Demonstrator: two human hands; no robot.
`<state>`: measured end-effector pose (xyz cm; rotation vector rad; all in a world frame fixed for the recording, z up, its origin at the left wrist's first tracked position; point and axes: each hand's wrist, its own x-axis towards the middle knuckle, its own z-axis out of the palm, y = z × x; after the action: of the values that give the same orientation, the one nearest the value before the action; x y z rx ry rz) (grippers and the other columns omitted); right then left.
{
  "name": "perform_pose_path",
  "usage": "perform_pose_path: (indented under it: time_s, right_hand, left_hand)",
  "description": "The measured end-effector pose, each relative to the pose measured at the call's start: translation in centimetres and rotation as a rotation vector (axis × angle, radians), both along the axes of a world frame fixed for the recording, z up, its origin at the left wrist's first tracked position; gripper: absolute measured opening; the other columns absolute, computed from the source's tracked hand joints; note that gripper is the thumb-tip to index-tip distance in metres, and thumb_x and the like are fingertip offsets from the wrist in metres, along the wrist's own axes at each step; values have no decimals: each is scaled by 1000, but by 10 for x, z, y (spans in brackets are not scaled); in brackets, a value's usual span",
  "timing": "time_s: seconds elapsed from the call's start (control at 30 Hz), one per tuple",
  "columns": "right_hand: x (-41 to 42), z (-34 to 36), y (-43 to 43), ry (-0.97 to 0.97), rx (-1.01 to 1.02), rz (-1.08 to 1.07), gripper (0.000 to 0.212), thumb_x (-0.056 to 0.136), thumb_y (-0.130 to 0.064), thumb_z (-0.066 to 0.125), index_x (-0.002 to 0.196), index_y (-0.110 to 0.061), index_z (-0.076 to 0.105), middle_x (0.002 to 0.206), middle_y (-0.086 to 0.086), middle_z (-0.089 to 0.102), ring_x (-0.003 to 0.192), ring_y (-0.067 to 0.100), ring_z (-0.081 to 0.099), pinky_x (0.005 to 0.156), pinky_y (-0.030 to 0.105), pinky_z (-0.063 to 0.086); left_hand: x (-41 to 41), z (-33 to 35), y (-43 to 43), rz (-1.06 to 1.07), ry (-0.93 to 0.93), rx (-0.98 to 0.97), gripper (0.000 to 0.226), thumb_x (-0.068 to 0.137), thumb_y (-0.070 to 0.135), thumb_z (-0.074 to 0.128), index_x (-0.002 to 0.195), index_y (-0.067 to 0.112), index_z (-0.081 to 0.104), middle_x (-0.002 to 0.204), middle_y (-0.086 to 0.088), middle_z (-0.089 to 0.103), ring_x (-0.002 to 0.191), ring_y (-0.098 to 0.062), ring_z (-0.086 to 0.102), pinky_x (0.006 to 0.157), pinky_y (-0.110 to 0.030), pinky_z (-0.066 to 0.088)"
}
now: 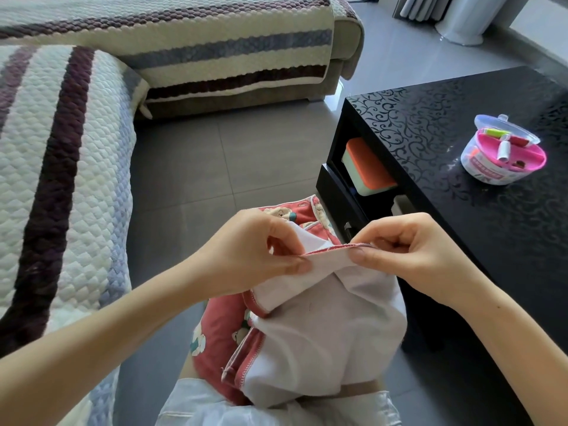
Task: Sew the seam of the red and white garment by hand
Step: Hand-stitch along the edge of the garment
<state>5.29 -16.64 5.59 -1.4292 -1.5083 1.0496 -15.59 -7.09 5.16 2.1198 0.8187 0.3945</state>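
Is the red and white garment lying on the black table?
No, the garment lies in the person's lap beside the black table, its seam edge pinched by the left hand and right hand.

We can read nothing: the label [488, 172] on the sewing box [469, 157] beyond our right hand [408, 253] is blurred.
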Motion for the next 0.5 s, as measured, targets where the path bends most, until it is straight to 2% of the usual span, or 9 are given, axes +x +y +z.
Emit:
perform_pose_path:
  time_s: [0.1, 0.27, 0.33, 0.4, 0.5]
  right_hand:
    - [-1, 1, 1, -5, -31, 0, 9, 73, -21, 72, 76, -13, 74, 69, 32, 56, 63, 24, 47, 59, 33, 36]
    - [-4, 5, 2, -16, -51, -15, 13, 75, -23, 77, 75, -11, 74, 68, 33, 54, 60, 24, 44, 55, 28, 35]
    - [-4, 5, 2, 12, -70, -32, 14, 74, -24, 74, 73, -10, 73, 69, 35, 52, 61, 25, 44, 57, 33, 33]
    - [-5, 3, 2, 58, -83, -61, 16, 74, -23, 70, 71, -7, 70, 67, 33, 54, 61, 27, 45, 57, 37, 31]
    - [-7, 2, 2, 98, -85, -114, 16, 74, -22, 68, 69, -7, 68, 60, 20, 54, 58, 27, 40, 49, 31, 25]
  left_hand:
    - [1, -2, -6, 72, -19, 22, 22, 65, 13, 86, 61, 27, 69, 56, 28, 58, 58, 5, 55, 58, -5, 37]
    - [3, -2, -7, 114, -39, 18, 20, 64, 12, 86, 60, 22, 69, 53, 22, 59, 54, 2, 53, 54, -6, 36]
    - [2, -2, -7, 115, -57, 12, 19, 64, 12, 86, 60, 20, 69, 54, 14, 61, 54, 0, 53, 55, -7, 36]
    - [1, -2, -6, 91, -101, -16, 17, 67, 10, 85, 64, 16, 69, 60, 8, 63, 56, -2, 54, 59, -7, 38]
    - [0, -3, -4, 21, -140, -135, 14, 77, 13, 79, 72, 11, 66, 71, 6, 64, 69, -5, 58, 68, -13, 46]
